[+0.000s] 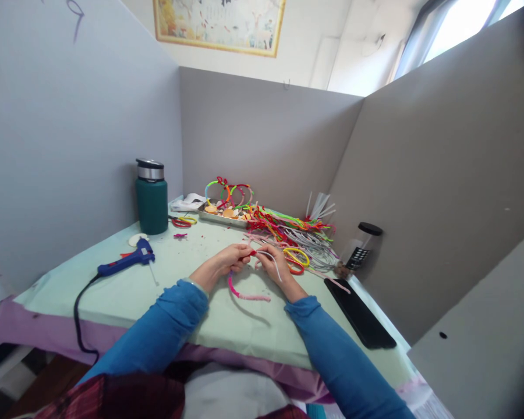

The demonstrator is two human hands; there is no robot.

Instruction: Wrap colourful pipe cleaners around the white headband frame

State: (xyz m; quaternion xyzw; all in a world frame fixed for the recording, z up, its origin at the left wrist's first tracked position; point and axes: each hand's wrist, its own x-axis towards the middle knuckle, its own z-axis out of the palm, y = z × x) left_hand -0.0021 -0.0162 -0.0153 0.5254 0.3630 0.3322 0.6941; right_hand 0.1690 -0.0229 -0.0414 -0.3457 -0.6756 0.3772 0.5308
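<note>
My left hand (233, 256) pinches a strip wrapped in pipe cleaner; its pink and purple tail (236, 291) curves down beneath the fingers and ends in pale pink. Close beside it, my right hand (273, 266) has its fingers closed around a red pipe cleaner (253, 253) at the strip's upper part. A bare white end (274, 262) of the strip arcs across the right hand. The fingertips of both hands nearly meet, so the exact grip is partly hidden. Yellow and red scissors (297, 256) lie just right of my right hand.
A pile of pipe cleaners (288, 227) lies behind the hands, beside a metal tray (222, 219) with colourful rings (229, 193). At left are a blue glue gun (126, 262), a green bottle (152, 203) and more scissors (183, 222). At right: a black phone (362, 314) and a clear jar (362, 247).
</note>
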